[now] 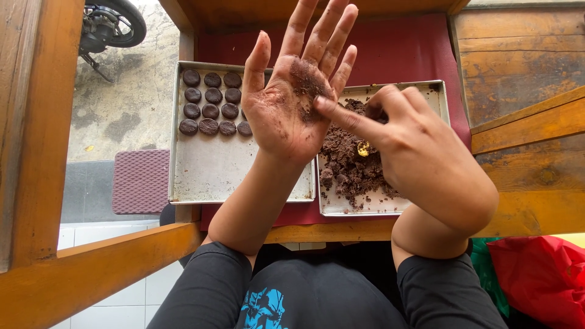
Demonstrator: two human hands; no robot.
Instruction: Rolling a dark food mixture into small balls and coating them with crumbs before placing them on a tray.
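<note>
Over two trays (183, 183), left hand (289, 103) spread flat hides some discs (210, 111); right hand (420, 158), grip loose, fingers the palm's crumbs (308, 85) above dough (350, 164).

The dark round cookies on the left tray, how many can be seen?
15. Dark round cookies lie in four rows at the far end of the left tray: 3, 3, 4, 4, then one partly behind the left hand. More may be hidden.

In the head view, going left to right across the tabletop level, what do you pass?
Purple mat → tray of dark round cookies → left hand, palm open and smeared with dough → right hand, forefinger on that palm → bare wooden tabletop. The dough tray lies under both hands, so it is left out.
</note>
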